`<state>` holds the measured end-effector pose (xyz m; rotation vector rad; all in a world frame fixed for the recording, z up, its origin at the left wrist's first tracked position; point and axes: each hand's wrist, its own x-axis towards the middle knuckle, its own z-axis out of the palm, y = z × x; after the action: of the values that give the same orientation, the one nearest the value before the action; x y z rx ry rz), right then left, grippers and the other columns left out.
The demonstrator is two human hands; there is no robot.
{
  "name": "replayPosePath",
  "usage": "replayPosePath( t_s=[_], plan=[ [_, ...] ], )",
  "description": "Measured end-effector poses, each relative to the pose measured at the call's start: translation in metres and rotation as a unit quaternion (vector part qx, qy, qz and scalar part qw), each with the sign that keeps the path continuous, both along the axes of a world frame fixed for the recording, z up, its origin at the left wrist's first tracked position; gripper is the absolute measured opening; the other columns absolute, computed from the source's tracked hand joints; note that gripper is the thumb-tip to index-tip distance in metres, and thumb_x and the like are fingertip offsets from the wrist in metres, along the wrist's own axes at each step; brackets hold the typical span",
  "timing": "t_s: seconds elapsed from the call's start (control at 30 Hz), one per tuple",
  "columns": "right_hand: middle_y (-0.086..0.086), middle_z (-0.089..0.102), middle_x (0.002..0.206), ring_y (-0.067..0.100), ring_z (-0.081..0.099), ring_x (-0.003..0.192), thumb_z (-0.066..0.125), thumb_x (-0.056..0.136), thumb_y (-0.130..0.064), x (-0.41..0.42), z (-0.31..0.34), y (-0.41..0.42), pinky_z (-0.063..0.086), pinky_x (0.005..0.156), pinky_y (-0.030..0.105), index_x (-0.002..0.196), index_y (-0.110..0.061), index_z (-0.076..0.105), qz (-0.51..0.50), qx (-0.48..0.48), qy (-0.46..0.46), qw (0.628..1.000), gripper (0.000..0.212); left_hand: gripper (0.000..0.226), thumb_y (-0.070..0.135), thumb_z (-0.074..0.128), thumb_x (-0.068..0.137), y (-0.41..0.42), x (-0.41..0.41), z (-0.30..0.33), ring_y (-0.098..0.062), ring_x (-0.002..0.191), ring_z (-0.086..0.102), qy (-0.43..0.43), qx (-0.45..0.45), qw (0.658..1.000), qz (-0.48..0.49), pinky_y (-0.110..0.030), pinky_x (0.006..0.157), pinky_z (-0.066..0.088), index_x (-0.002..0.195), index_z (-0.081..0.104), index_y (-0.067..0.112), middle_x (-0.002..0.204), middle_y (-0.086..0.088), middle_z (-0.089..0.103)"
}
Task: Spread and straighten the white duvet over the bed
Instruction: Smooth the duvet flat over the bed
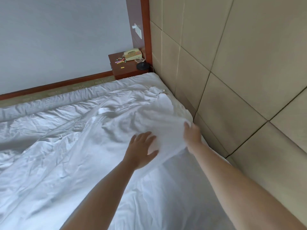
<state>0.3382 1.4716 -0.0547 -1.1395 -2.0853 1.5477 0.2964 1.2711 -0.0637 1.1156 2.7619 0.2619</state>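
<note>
beside the padded headboard (232,80), the right hand (192,133) grips a raised fold of the white duvet (66,155), fingertips hidden in cloth; the left hand (141,150) presses flat, fingers spread, on the rumpled duvet covering the bed.

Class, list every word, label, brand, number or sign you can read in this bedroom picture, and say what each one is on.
No text can be read anywhere in this view.
Telephone on the bedside table: keypad markings too small and blurred to read.
Wall switch plate: no legible marking.
Small tag at the white duvet edge near the headboard: too small to read.
</note>
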Motion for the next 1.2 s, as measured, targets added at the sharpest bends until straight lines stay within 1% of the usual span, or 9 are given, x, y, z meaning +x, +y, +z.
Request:
replayPosePath(
  t_s=[0.17, 0.27, 0.37, 0.6, 0.7, 0.9, 0.97, 1.07, 1.2],
  plan=[
    [-0.005, 0.04, 0.055, 0.002, 0.042, 0.051, 0.057, 0.093, -0.027, -0.021, 0.064, -0.005, 0.034, 0.052, 0.016, 0.057, -0.018, 0.037, 0.001, 0.104, 0.17, 0.98, 0.042, 0.113, 0.051, 0.076, 0.064, 0.001, 0.006, 0.003, -0.025, 0.141, 0.03, 0.096, -0.029, 0.994, 0.046, -0.054, 0.111, 0.026, 0.15, 0.007, 0.027, 0.156, -0.006, 0.026],
    [0.004, 0.066, 0.097, 0.019, 0.063, 0.088, 0.065, 0.075, -0.044, 0.008, -0.003, 0.017, 0.051, 0.074, 0.031, 0.102, -0.013, 0.063, 0.11, 0.039, -0.093, 0.989, 0.04, 0.098, 0.028, 0.066, 0.082, -0.005, 0.011, -0.015, -0.02, 0.147, 0.01, 0.038, -0.115, 0.991, 0.05, -0.044, 0.116, 0.016, 0.151, -0.004, 0.033, 0.16, -0.003, 0.004],
    [0.007, 0.058, 0.08, 0.023, 0.056, 0.074, 0.054, 0.091, -0.026, 0.045, -0.046, 0.028, 0.037, 0.053, 0.027, 0.088, -0.008, 0.058, 0.155, 0.045, -0.233, 0.959, 0.019, 0.095, 0.014, 0.057, 0.085, 0.004, 0.031, -0.031, -0.021, 0.148, 0.001, -0.021, -0.146, 0.987, 0.062, -0.042, 0.118, 0.014, 0.15, -0.008, 0.036, 0.16, -0.005, -0.004],
    [0.008, 0.049, 0.077, 0.021, 0.043, 0.074, 0.035, 0.101, -0.012, 0.008, -0.009, 0.023, 0.025, 0.062, 0.029, 0.082, -0.003, 0.049, -0.024, 0.115, 0.019, 0.993, 0.025, 0.126, 0.046, 0.071, 0.075, 0.019, 0.054, -0.049, -0.036, 0.144, -0.019, 0.058, -0.163, 0.981, 0.085, -0.063, 0.113, 0.002, 0.138, -0.038, 0.032, 0.149, -0.012, -0.036],
    [0.001, 0.043, 0.061, 0.02, 0.038, 0.062, 0.037, 0.1, -0.012, -0.01, 0.008, 0.003, 0.027, 0.058, 0.031, 0.07, -0.007, 0.045, -0.099, 0.065, 0.132, 0.984, 0.031, 0.138, 0.042, 0.085, 0.053, 0.018, 0.043, -0.053, -0.044, 0.144, 0.01, 0.126, -0.13, 0.978, 0.104, -0.068, 0.106, 0.017, 0.148, -0.014, 0.027, 0.158, -0.019, -0.002],
    [0.015, 0.052, 0.125, 0.023, 0.049, 0.107, 0.034, 0.098, -0.007, 0.012, -0.066, 0.022, 0.037, 0.085, 0.03, 0.132, 0.003, 0.048, -0.049, -0.277, -0.158, 0.947, 0.038, 0.124, 0.01, 0.077, 0.06, 0.013, 0.032, -0.063, -0.05, 0.136, 0.026, 0.123, -0.176, 0.971, 0.102, -0.068, 0.097, 0.032, 0.146, -0.01, 0.031, 0.154, -0.025, 0.017],
    [0.008, 0.055, 0.122, 0.025, 0.051, 0.11, 0.037, 0.092, -0.013, 0.029, -0.079, 0.013, 0.039, 0.088, 0.033, 0.13, -0.006, 0.052, -0.04, -0.328, -0.186, 0.925, 0.041, 0.121, -0.002, 0.082, 0.042, 0.02, 0.026, -0.061, -0.046, 0.094, 0.062, 0.094, -0.178, 0.975, 0.091, -0.05, 0.066, 0.053, 0.142, 0.021, 0.028, 0.133, -0.029, 0.05],
    [0.001, 0.058, 0.105, 0.019, 0.057, 0.091, 0.041, 0.085, -0.014, 0.032, -0.078, 0.003, 0.042, 0.077, 0.03, 0.128, -0.009, 0.054, 0.046, -0.349, -0.175, 0.92, 0.044, 0.106, -0.006, 0.08, 0.032, 0.015, -0.005, -0.06, -0.025, 0.031, 0.049, 0.175, -0.094, 0.978, 0.056, -0.023, 0.03, 0.037, 0.128, 0.046, 0.024, 0.074, -0.017, 0.065],
    [0.001, 0.057, 0.121, 0.019, 0.061, 0.105, 0.049, 0.095, -0.043, 0.016, -0.05, -0.013, 0.043, 0.097, 0.038, 0.12, -0.027, 0.05, 0.179, -0.327, -0.123, 0.92, 0.03, 0.061, 0.016, 0.069, 0.081, 0.007, -0.045, 0.014, -0.033, 0.068, 0.067, 0.142, -0.104, 0.978, 0.117, -0.034, 0.054, 0.05, 0.138, 0.048, 0.025, 0.084, -0.014, 0.066]
  ],
)
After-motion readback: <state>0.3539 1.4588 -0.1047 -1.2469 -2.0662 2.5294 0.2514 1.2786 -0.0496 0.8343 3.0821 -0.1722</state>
